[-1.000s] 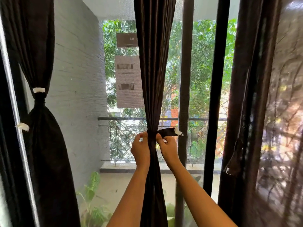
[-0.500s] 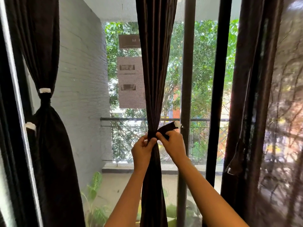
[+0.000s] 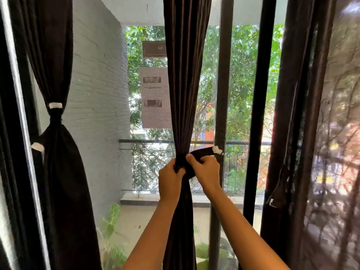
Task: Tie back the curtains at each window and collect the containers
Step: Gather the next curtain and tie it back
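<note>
Left hand (image 3: pixel 171 178) grips the bunched middle curtain (image 3: pixel 185 84) at its waist. Right hand (image 3: pixel 206 170) pinches the dark tie strap (image 3: pixel 202 152), its white tab pointing right. Judgement: keep the bundle squeezed, pull the strap snug, press the tab flat. Both arms raised, wrists close. No containers visible.

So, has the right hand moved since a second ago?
Yes, slightly upward: the right hand, pinching the tie strap, now sits closer under the balcony railing.
</note>
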Motion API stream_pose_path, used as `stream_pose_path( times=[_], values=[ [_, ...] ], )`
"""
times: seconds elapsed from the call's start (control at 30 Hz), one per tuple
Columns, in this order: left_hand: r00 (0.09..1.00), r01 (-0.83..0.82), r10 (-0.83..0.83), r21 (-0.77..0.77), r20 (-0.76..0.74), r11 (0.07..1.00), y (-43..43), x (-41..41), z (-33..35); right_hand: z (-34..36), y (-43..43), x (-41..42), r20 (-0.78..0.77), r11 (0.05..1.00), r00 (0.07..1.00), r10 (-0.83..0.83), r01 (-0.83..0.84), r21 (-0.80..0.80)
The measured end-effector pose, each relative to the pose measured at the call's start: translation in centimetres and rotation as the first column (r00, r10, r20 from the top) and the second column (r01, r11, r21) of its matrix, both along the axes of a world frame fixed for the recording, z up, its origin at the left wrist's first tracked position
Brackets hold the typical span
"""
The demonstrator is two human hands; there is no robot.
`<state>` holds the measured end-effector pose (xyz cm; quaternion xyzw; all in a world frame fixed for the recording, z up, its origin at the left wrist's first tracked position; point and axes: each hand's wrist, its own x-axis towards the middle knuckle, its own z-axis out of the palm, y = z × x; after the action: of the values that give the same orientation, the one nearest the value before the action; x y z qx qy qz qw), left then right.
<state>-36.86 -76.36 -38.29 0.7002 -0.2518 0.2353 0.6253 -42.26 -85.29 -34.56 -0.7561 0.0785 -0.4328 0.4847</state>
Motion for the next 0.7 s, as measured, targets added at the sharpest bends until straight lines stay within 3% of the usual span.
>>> stream_pose_path(
  times=[0.07, 0.17, 0.23, 0.33, 0.5, 0.63, 0.7],
  values=[
    [0.990, -0.138, 0.136, 0.123, 0.020, 0.983, -0.2, -0.5, -0.1, 0.3, 0.1, 0.0, -0.003, 0.999, 1.000, 0.017, -0.017, 0.046],
    [0.898, -0.412, 0.357, 0.204, 0.257, 0.888, 0.0, -1.9, -0.5, 0.6, -0.2, 0.1, -0.010, 0.996, 0.999, 0.035, -0.034, 0.085],
    [0.860, -0.425, 0.330, 0.188, 0.390, 0.885, 0.1, -2.7, -0.6, 0.5, -0.2, 0.1, -0.022, 0.994, 0.998, 0.055, -0.053, 0.100],
    [0.860, -0.382, 0.264, 0.207, 0.437, 0.901, 0.0, -3.0, -0.5, 0.7, -0.1, 0.2, -0.038, 0.983, 0.992, 0.120, -0.113, 0.142],
    [0.941, -0.262, 0.240, 0.065, 0.240, 0.963, 0.1, -3.4, 0.7, 1.3, -1.1, -0.3, 0.043, 0.856, 0.954, 0.298, -0.287, 0.430],
    [0.980, -0.176, 0.170, -0.051, -0.102, 0.983, 0.0, -2.9, 1.7, 1.3, -1.3, -0.5, 0.183, 0.727, 0.948, 0.260, -0.317, 0.609],
    [0.961, -0.097, 0.054, -0.147, -0.271, 0.984, 0.1, -2.3, 2.0, 0.6, -1.0, -0.8, 0.186, 0.661, 0.938, 0.292, -0.339, 0.670]
  ],
)
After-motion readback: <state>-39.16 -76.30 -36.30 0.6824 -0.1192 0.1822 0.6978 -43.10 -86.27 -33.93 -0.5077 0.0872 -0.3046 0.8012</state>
